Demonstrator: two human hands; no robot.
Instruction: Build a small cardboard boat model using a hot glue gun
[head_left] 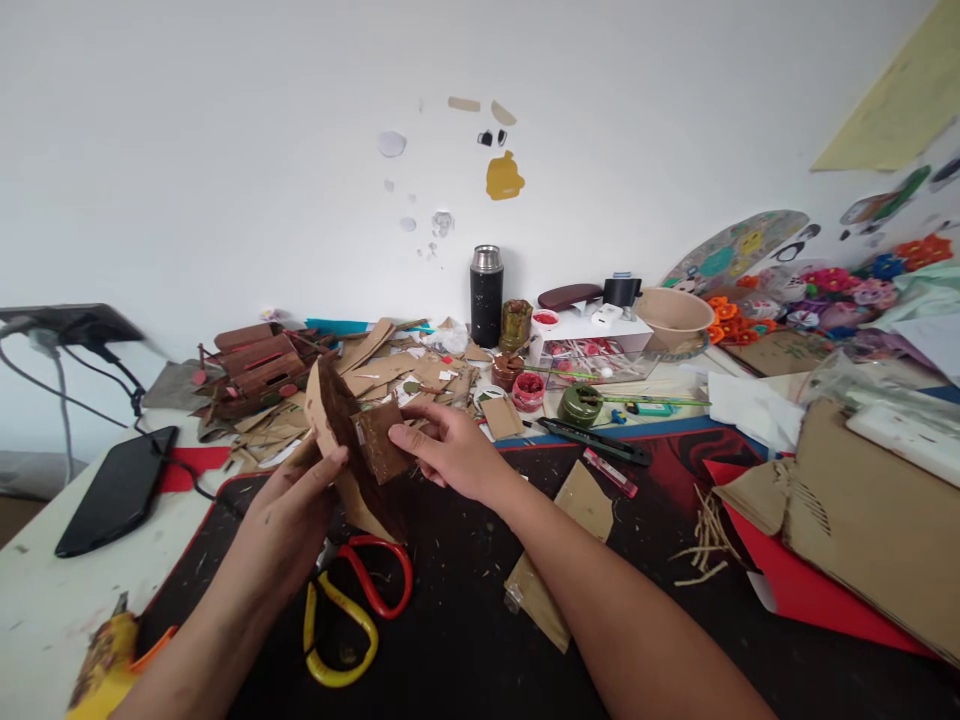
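My left hand (304, 495) is closed round the lower left side of a curved cardboard piece (330, 405), tan outside and painted dark brown inside, held upright above the dark mat. Between the thumb and fingers of my right hand (442, 450) is a small brown cardboard square (385, 440). The square is up against or very near the curved piece's dark side; contact is hard to make out. Just below the hands lie scissors (341, 625) with one red and one yellow handle, their blades mostly hidden.
Cardboard scraps (390, 365), a black flask (487, 300), a green paint jar (580, 404) and a black cutter (592, 440) line the back. Left are a phone (118, 490) and a yellow glue gun (109, 665). Cardboard strips (540, 595) lie right of centre; a large cardboard sheet (877, 520) is far right.
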